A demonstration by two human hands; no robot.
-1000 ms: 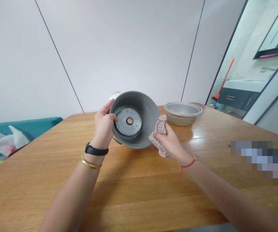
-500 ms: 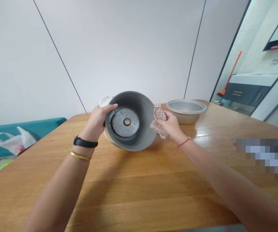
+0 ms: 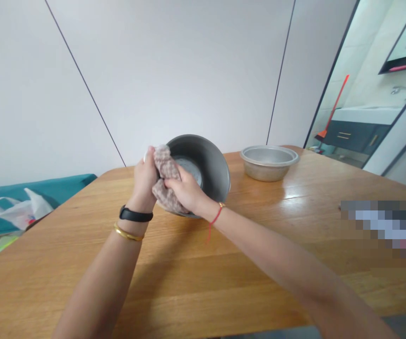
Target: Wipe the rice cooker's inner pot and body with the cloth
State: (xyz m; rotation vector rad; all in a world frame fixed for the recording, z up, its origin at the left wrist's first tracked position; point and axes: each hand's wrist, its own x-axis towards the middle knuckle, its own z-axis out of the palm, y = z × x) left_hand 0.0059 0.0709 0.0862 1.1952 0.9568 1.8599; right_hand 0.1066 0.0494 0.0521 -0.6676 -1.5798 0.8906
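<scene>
A round grey pot (image 3: 216, 172) is tilted with its opening toward me, a metal disc (image 3: 189, 167) showing inside at the bottom. My left hand (image 3: 145, 181) is closed at the pot's left side, its fingers partly hidden behind the cloth. In my right hand (image 3: 187, 190) is a bunched brown-and-white checked cloth (image 3: 166, 165), which lies over the pot's left rim, right beside my left hand.
On the wooden table (image 3: 196, 263), a metal basin (image 3: 269, 165) stands at the back right. A blurred-out item (image 3: 386, 223) lies at the right. Beyond the left edge are a teal seat (image 3: 72, 186) and a white plastic bag (image 3: 21, 209).
My right hand has moved left with the cloth, from the pot's right rim across to its left rim. My left hand's thumb no longer shows over the inside of the pot.
</scene>
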